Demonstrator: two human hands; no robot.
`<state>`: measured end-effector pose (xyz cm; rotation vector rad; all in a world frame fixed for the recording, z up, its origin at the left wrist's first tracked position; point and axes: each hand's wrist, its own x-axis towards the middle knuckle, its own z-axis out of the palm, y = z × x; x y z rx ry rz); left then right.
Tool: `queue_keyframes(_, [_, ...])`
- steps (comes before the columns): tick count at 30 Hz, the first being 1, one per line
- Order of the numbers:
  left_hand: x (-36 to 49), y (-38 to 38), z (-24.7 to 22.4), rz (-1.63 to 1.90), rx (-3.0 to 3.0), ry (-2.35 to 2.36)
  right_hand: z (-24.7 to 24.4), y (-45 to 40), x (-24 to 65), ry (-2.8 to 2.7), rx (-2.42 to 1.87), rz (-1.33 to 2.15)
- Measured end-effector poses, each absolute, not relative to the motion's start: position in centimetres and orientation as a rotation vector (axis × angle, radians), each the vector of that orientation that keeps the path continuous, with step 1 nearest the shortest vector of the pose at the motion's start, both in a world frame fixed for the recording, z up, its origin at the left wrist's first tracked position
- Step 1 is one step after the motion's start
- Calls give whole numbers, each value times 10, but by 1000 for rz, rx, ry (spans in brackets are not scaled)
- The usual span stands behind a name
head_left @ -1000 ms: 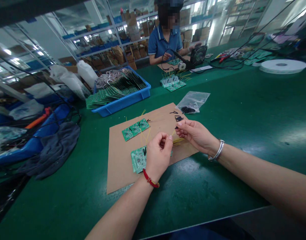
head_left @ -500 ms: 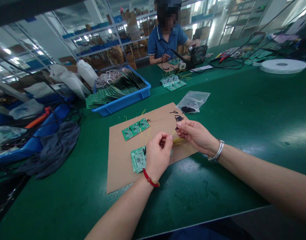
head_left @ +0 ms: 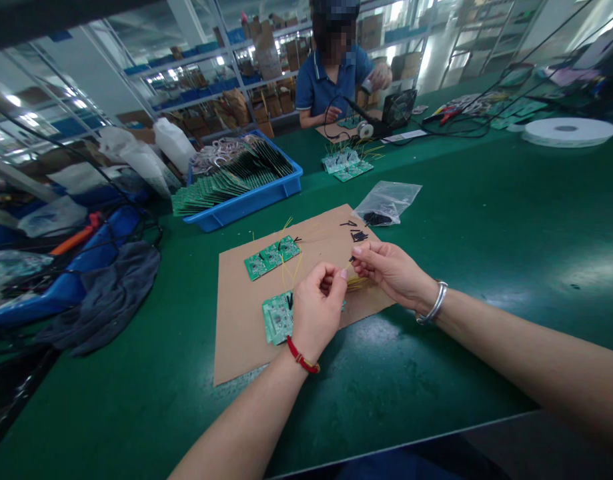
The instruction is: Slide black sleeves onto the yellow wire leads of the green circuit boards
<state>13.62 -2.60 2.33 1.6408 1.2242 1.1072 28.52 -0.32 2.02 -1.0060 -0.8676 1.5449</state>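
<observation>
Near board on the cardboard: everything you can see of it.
The near board is a green circuit board carrying small components and a dark chip. It lies on the brown cardboard; its stepped left edge may mean another board beneath. Black tubes form a V beside the left hand, and thin yellow wires seem to rise from the board. The hand hides its middle, with a green sliver showing beyond; whether they touch can't be told.

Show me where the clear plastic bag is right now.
In the head view, the clear plastic bag lies right of centre on the green table, by the far right corner of the cardboard, beyond the right hand.
</observation>
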Motion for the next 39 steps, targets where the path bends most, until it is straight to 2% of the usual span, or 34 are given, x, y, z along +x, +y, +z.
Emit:
queue_keyframes(5, [136,-25,16,1109,1547,1180,15,-6,283,-1159,-1064,1358])
queue_keyframes(9, [132,-28,25,1167,1644,1234,11,-6,282,-1558,-1150,955])
queue_keyframes(12, [119,-31,45,1351,1837,1248,10,-6,280,-1806,-1161,710])
queue_keyframes(15, [91,-29,62,1632,1989,1347,9,-7,275,-1968,-1132,701])
queue_keyframes(17, [67,-25,66,1673,2024,1447,8,-8,273,-1989,-1125,756])
queue_keyframes(19, [44,-22,62,1491,2065,1508,8,-7,273,-1930,-1122,812])
queue_keyframes(23, [15,-24,41,802,2147,1455,12,-4,275,-1822,-1075,923])
queue_keyframes(25, [14,-29,31,614,2170,1424,16,-4,274,-1842,-1064,956])
queue_keyframes(30, [29,-38,20,553,2341,1438,23,-9,270,-1873,-1025,973])
queue_keyframes(39, [33,-41,20,693,2248,1411,-1,8,288,-1465,-1082,890])
